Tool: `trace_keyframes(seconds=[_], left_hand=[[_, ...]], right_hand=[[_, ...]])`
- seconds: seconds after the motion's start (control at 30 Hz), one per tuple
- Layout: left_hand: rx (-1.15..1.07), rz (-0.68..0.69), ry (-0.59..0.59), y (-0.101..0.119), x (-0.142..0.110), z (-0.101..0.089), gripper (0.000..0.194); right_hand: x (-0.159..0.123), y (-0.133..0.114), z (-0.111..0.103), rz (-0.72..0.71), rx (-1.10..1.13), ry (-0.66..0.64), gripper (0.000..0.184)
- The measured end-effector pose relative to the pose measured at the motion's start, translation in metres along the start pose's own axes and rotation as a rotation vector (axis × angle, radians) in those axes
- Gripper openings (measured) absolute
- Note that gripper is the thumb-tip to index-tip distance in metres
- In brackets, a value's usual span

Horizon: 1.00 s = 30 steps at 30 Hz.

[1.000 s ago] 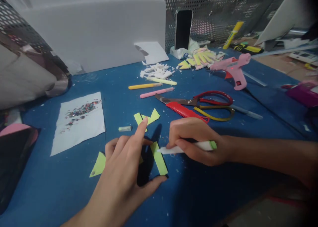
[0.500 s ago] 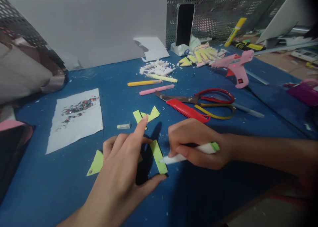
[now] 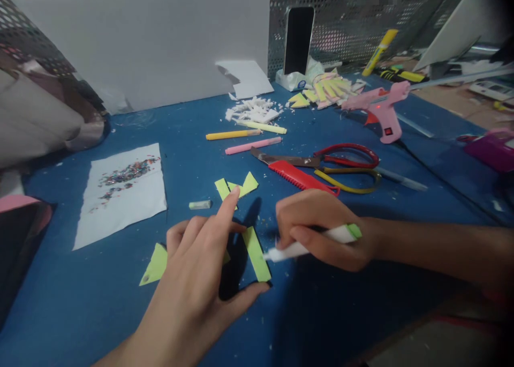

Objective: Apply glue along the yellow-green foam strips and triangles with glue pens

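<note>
My right hand (image 3: pixel 321 227) is closed round a white pen with a green end (image 3: pixel 313 242); its tip touches the right edge of a green paper strip (image 3: pixel 257 253) on the blue table (image 3: pixel 341 313). My left hand (image 3: pixel 201 281) lies over the paper with fingers spread and the index finger raised, thumb pressing near the strip's lower end. A green triangular piece (image 3: pixel 155 265) sticks out to the left of that hand.
Green scraps (image 3: pixel 237 187), a small cap (image 3: pixel 199 204), three coloured sticks (image 3: pixel 244 135), scissors with red and yellow handles (image 3: pixel 321 170), a pink glue gun (image 3: pixel 379 109), white foam bits (image 3: pixel 252 111), a phone (image 3: pixel 297 39) and a white sheet with glitter (image 3: pixel 122 193).
My right hand has shifted slightly right and the pen has tilted up a little; my left hand stays put on the paper.
</note>
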<state>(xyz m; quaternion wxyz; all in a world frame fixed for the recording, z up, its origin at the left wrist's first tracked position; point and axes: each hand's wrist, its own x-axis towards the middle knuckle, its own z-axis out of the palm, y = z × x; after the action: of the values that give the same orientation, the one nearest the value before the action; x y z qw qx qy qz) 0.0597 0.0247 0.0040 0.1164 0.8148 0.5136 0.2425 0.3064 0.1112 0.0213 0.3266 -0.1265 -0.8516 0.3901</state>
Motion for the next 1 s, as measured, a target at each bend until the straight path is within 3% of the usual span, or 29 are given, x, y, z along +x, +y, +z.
trace_keyframes(seconds=[0.5,1.0], left_hand=[[0.006,0.005,0.0,0.0007,-0.0006,-0.0022,0.104],[-0.002,0.019,0.001,0.0012,0.0002,-0.0028,0.093]], right_hand=[[-0.0005,0.0007,0.0007,0.008,-0.014,0.0,0.031],[-0.0006,-0.0005,-0.0002,0.002,-0.032,0.008,0.032]])
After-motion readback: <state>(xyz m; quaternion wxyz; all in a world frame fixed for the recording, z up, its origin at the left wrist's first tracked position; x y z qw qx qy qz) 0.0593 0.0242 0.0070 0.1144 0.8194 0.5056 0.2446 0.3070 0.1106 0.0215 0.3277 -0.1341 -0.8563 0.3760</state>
